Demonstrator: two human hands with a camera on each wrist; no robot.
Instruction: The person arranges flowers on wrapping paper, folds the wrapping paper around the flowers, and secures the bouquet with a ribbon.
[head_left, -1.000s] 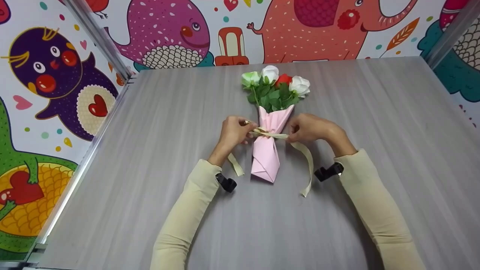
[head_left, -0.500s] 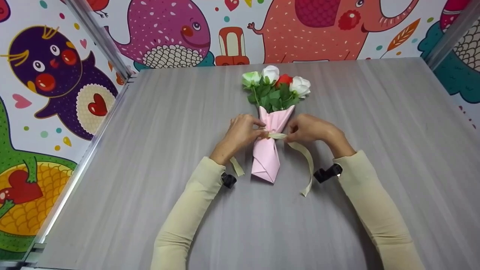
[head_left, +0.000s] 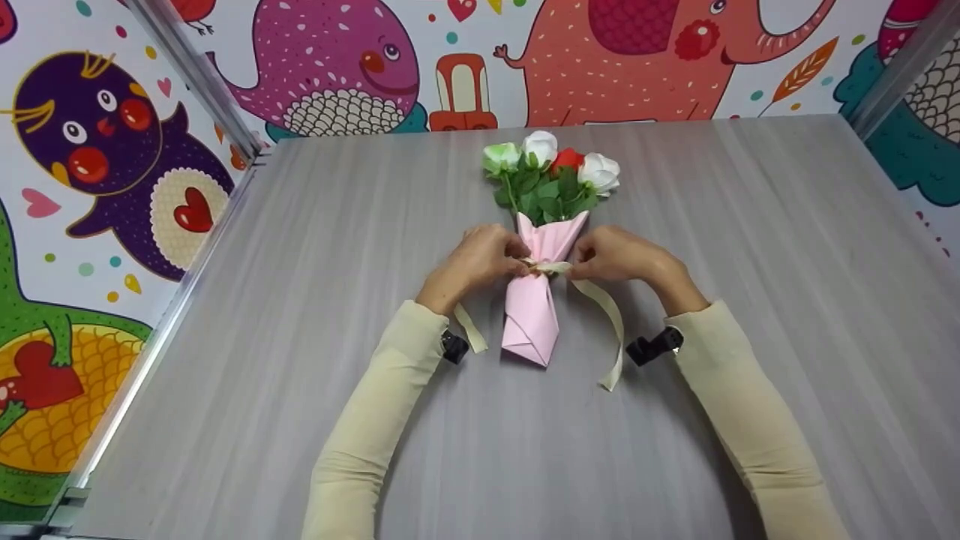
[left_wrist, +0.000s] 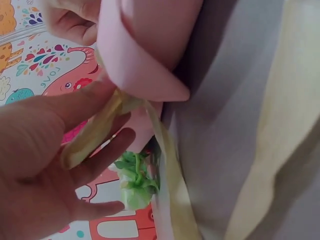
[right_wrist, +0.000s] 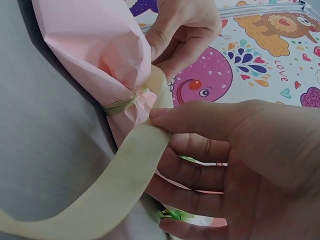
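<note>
A bouquet of artificial roses in pink wrapping paper [head_left: 529, 319] lies on the table, blooms [head_left: 540, 150] toward the back. A cream ribbon [head_left: 555, 267] circles its narrow waist, with loose tails on both sides. At the waist's left my left hand [head_left: 480, 259] pinches a ribbon loop between thumb and forefinger; the folded loop [left_wrist: 92, 137] lies across its fingers in the left wrist view. My right hand [head_left: 619, 256] grips the ribbon [right_wrist: 120, 180] just right of the waist, thumb on top. The knot itself is partly hidden by the fingers.
The grey wood-grain table [head_left: 300, 247] extends around the bouquet. Cartoon-printed walls [head_left: 630, 67] stand behind and to the left, with metal frame posts [head_left: 199, 75] at the corners. A small black camera [head_left: 655, 346] hangs at each wrist.
My left hand has moved right, from beside the paper onto the waist, and taken the ribbon there. The right hand has shifted slightly left. The bouquet stays in place.
</note>
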